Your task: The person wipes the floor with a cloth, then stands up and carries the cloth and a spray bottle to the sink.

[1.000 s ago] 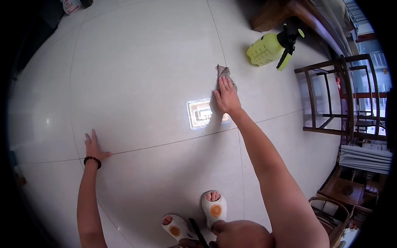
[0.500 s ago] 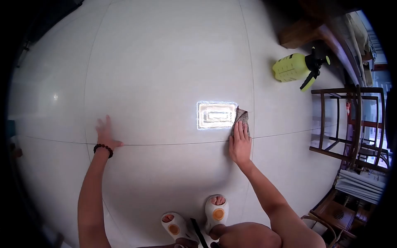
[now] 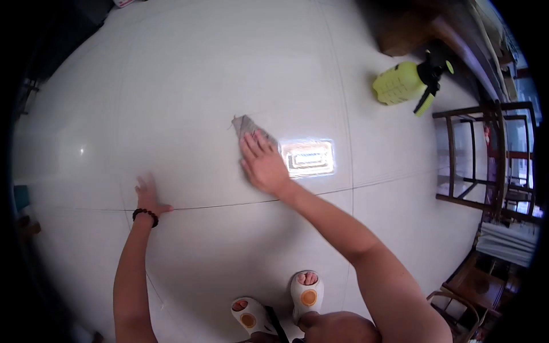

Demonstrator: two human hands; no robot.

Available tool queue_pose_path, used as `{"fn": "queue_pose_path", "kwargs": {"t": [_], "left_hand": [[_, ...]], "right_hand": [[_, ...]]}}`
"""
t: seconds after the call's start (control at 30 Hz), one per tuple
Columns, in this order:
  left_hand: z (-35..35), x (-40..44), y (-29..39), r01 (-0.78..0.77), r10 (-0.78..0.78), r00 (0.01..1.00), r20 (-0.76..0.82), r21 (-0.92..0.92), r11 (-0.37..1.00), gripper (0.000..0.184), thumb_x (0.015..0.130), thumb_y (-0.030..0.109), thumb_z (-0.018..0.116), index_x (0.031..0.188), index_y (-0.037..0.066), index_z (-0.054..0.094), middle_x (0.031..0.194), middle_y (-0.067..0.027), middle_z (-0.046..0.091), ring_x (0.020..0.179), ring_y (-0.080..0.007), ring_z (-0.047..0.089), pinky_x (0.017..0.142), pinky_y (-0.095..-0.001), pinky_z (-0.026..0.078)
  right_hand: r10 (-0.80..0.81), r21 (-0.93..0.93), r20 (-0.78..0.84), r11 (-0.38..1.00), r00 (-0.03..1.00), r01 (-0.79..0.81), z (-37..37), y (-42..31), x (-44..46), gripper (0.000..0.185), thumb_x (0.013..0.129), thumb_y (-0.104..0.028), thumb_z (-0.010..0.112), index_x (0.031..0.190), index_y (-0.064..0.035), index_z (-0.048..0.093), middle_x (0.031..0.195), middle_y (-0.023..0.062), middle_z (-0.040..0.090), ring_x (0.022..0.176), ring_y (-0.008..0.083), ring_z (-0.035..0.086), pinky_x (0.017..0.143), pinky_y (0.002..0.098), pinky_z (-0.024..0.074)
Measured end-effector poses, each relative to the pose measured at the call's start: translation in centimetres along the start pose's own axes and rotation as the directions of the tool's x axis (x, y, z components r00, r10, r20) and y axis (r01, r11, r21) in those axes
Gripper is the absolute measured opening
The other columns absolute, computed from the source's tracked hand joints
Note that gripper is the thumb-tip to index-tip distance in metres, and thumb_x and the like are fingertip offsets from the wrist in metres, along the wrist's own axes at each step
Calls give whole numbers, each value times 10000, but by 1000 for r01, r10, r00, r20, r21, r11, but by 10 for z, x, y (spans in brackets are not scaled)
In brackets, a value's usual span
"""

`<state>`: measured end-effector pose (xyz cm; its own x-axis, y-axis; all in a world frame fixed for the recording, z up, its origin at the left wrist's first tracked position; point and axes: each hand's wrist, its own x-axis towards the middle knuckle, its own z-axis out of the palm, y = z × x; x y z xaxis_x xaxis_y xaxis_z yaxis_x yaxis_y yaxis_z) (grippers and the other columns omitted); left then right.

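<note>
My right hand (image 3: pixel 266 164) presses a grey-brown cloth (image 3: pixel 246 123) to the pale tiled floor (image 3: pixel 200 91), its fingers close together over it. The cloth's pointed end sticks out past the fingertips, and the rest is under the hand. Just right of this hand, a bright rectangular reflection shines on the tiles. Over on the left, my left hand (image 3: pixel 150 197) leans on the floor with fingers spread, holding nothing. It rests beside a tile seam, and a dark bead bracelet (image 3: pixel 145 216) circles its wrist.
A yellow-green pump spray bottle (image 3: pixel 399 83) with a black top is at the upper right, near a wooden furniture leg (image 3: pixel 403 39). Dark wooden stool frames (image 3: pixel 454 154) line the right side. My feet in white slippers (image 3: pixel 309 291) are at the bottom.
My right hand has swept the cloth leftward and slightly away from me, across the bright reflection. My left hand stays spread on the floor in about the same place.
</note>
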<state>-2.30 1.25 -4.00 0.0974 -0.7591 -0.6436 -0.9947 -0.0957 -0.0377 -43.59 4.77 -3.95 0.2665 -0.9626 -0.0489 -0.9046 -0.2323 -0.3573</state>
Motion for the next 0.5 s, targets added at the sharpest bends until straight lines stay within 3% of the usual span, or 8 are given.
{"fn": "queue_pose_path", "kwargs": {"t": [0.1,0.17,0.27,0.3,0.37,0.43,0.5], "left_hand": [[-7,-8,5,8,-8,1000,0,-44,999,1617,569,348,1072,1738,171,-31,1762,-331,1,1575,-627,135,1295,-582,322],[-5,-4,3,3,-2,1000,11,-54,999,1612,573,342,1071,1738,175,-31,1761,-332,1,1576,-629,126,1298,-580,315],[4,0,3,-50,51,998,-28,38,998,1614,575,327,1070,1738,183,-40,1762,-331,-4,1571,-641,117,1301,-588,305],[-4,-5,8,-26,26,1000,-7,4,1000,1618,578,337,1068,1737,174,-49,1757,-343,-7,1573,-639,115,1301,-593,296],[-13,-9,11,-7,7,1000,13,-24,1000,1623,580,347,1067,1735,165,-58,1752,-355,-10,1575,-636,114,1301,-598,288],[-15,-11,13,-9,10,1000,23,-41,999,1637,577,352,1069,1733,152,-71,1742,-378,-19,1577,-633,117,1298,-605,285],[-9,-7,11,0,0,1000,23,-25,1000,1650,562,343,1076,1733,157,-71,1739,-384,-23,1576,-634,118,1297,-606,286]], "right_hand": [[-53,-9,-34,999,998,53,26,-47,6,609,1112,-367,475,1598,0,458,1707,182,393,1610,386,288,1290,516,267],[-218,36,-13,975,976,218,38,-66,11,606,1103,-375,494,1593,-19,477,1714,147,393,1609,360,292,1264,517,300],[-231,-12,-24,973,973,231,39,-47,41,599,1096,-367,508,1594,-36,482,1706,118,416,1603,340,303,1229,519,338],[-150,-84,-99,986,984,142,37,-31,50,583,1074,-341,539,1573,-41,507,1679,107,457,1582,329,345,1181,519,390],[43,22,-292,999,955,-38,19,23,64,550,1017,-244,592,1522,-30,553,1614,147,527,1531,354,432,1183,527,416],[170,-40,-369,979,914,-198,-1,93,59,555,1005,-171,575,1532,0,533,1604,197,528,1522,407,443,1220,539,387],[264,-130,-364,935,893,-329,-27,158,35,591,1020,-210,561,1573,-11,492,1626,205,500,1534,431,417,1203,557,400]]}}
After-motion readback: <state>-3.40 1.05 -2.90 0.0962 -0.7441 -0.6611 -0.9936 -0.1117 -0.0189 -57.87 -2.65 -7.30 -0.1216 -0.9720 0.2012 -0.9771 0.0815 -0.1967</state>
